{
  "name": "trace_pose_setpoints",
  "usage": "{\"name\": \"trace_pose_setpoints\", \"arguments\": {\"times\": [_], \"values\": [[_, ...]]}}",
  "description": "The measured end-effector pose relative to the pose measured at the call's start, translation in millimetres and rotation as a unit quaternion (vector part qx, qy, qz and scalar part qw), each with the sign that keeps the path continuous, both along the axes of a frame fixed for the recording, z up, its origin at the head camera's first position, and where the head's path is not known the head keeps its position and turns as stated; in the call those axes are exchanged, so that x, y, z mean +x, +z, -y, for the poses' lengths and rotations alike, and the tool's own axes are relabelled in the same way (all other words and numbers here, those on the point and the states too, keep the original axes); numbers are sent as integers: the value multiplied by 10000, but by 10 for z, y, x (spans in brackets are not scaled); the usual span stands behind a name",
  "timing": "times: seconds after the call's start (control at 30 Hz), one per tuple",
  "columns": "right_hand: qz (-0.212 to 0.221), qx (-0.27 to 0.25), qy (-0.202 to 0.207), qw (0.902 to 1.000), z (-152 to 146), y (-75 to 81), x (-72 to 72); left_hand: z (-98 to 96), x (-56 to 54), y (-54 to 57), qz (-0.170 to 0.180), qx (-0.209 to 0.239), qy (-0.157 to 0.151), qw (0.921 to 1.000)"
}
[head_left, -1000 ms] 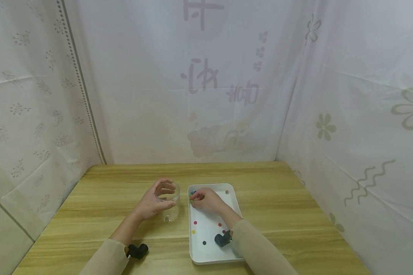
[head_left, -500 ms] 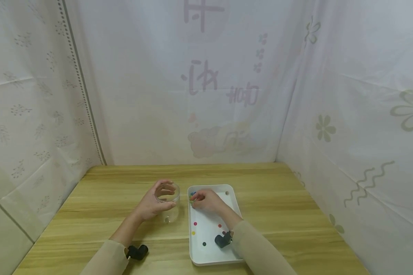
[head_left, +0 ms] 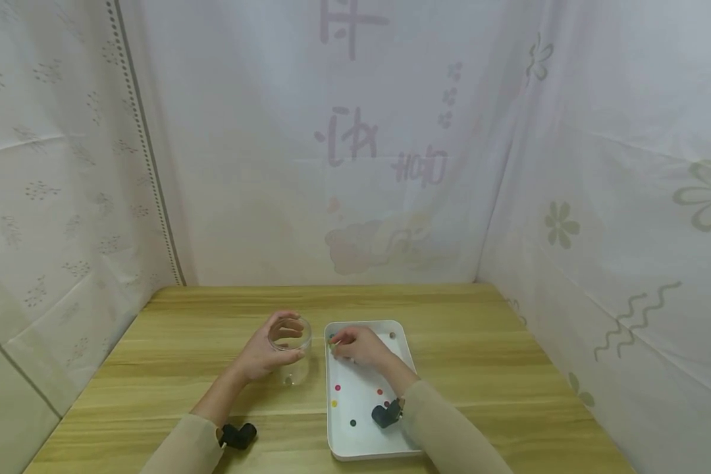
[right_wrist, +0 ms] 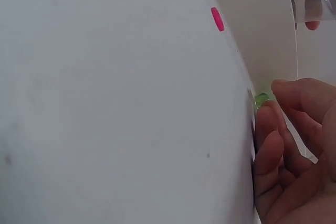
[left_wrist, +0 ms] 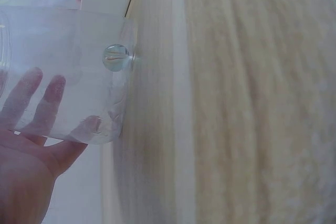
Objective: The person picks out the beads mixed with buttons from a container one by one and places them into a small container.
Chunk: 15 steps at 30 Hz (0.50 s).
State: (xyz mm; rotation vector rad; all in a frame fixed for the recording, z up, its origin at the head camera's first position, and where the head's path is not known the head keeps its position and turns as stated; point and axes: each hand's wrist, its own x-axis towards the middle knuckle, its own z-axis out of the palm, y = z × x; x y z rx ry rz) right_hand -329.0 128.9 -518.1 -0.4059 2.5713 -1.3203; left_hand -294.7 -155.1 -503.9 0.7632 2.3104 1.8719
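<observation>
My left hand [head_left: 266, 349] grips an upright clear plastic jar [head_left: 293, 362] from its left side, thumb in front and fingers behind. One glass marble [left_wrist: 115, 57] shows through the jar's wall at the bottom. My right hand [head_left: 361, 345] reaches into the white tray [head_left: 358, 441], by its left wall. Its curled fingers [right_wrist: 270, 148] and thumb pinch a small green glassy piece [right_wrist: 261, 99], partly hidden behind the fingertips. A flat pink piece [right_wrist: 218, 19] lies along the tray wall, apart from that hand.
Several small pieces are spread over the tray, among them a yellow one [head_left: 334, 403], a dark green one [head_left: 353, 423] and an orange one [head_left: 380, 392]. A brownish one [head_left: 392, 335] sits in the far right corner. Patterned cloth [head_left: 243, 217] surrounds the wooden table [head_left: 480, 368].
The head view has tilted slightly. My left hand keeps its grip on the jar. My right fingers stay by the left tray wall, and less of the blue piece beside them shows.
</observation>
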Motion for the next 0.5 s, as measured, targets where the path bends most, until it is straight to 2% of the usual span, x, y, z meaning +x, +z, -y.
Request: {"name": "trace_pose_setpoints", "arguments": {"times": [0.5], "values": [[190, -389, -159, 9989, 2, 41, -12, 4, -7, -16, -16, -8, 12, 10000]]}}
